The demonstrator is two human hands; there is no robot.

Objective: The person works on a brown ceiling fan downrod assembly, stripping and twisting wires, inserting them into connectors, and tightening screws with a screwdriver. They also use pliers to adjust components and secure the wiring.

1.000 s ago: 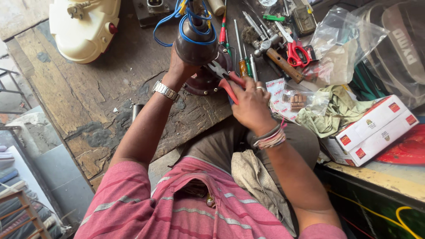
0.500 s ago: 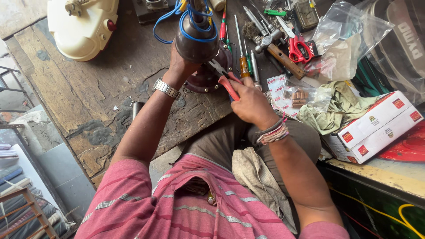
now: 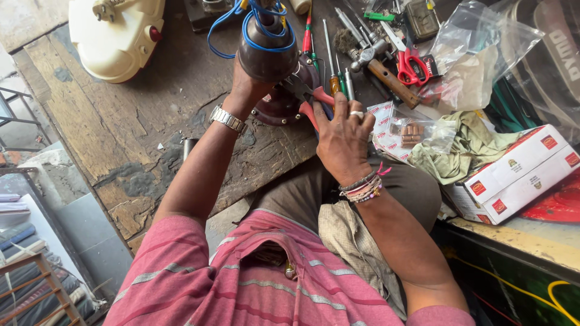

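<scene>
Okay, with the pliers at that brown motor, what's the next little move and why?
Probably close the pliers on the part at the brown motor's lower edge and pull gently. The right hand has the red handles spread with the tips at that edge, while the left hand grips the motor from below, steadying it. What exactly the tips touch is hidden.

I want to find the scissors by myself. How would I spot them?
Start at the white box on the right, then look up past the clear plastic bag to the row of tools at the top. The scissors lie just right of the wooden-handled hammer; only they have red loop handles.
</scene>
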